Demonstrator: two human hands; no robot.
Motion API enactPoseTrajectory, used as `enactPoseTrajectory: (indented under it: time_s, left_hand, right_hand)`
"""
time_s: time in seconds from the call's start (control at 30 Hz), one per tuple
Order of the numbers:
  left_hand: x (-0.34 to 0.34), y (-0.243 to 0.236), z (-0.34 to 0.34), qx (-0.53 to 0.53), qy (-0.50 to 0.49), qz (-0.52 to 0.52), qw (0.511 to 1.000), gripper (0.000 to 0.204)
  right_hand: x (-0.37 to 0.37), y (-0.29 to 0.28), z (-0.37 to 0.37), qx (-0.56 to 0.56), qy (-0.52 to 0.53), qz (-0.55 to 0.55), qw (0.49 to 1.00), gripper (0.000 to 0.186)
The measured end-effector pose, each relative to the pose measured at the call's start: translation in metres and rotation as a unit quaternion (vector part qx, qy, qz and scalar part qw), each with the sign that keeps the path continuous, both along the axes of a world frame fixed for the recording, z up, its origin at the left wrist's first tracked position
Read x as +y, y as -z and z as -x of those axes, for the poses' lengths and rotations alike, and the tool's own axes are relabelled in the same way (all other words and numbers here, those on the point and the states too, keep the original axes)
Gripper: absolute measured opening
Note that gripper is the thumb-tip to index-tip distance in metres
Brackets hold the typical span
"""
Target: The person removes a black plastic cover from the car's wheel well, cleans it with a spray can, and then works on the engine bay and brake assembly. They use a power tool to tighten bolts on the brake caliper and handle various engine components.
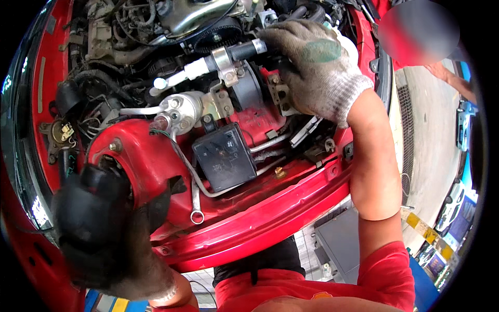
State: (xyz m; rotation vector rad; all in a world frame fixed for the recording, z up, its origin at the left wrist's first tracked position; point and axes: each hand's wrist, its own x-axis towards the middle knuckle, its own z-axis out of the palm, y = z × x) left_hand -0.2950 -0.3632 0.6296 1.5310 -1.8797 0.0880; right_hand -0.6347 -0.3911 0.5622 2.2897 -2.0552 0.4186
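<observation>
My left hand (140,275), in a worn knitted glove, closes round a bulky black part (91,231) at the lower left. The part looks like plastic, but it is blurred and its kind is unclear. It hides most of the fingers. My right hand (322,65), in a grey glove with a green patch, reaches over the far right of the engine bay. Its fingers stretch left towards the end of a clamped pipe (223,60), beside a metal bracket (279,92). A white part (348,47) shows behind that hand.
A ring spanner (196,205) stands against the red front panel (249,223). Nearer the middle are a black box (224,157) and a silver round canister (182,112). Another person (449,78) is at the upper right. A grey case (340,239) lies below the car.
</observation>
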Motion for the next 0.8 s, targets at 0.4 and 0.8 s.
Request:
enactPoseTrajectory:
  time_s: [0.4, 0.8]
  left_hand:
    - [0.009, -0.014, 0.03, 0.059, 0.062, -0.151, 0.985, 0.075]
    - [-0.001, -0.002, 0.014, 0.183, 0.054, -0.267, 0.945, 0.07]
  right_hand:
    - [0.001, 0.007, 0.0, -0.006, 0.015, 0.032, 0.999, 0.044]
    - [-0.009, -0.005, 0.009, -0.066, -0.024, -0.012, 0.997, 0.043]
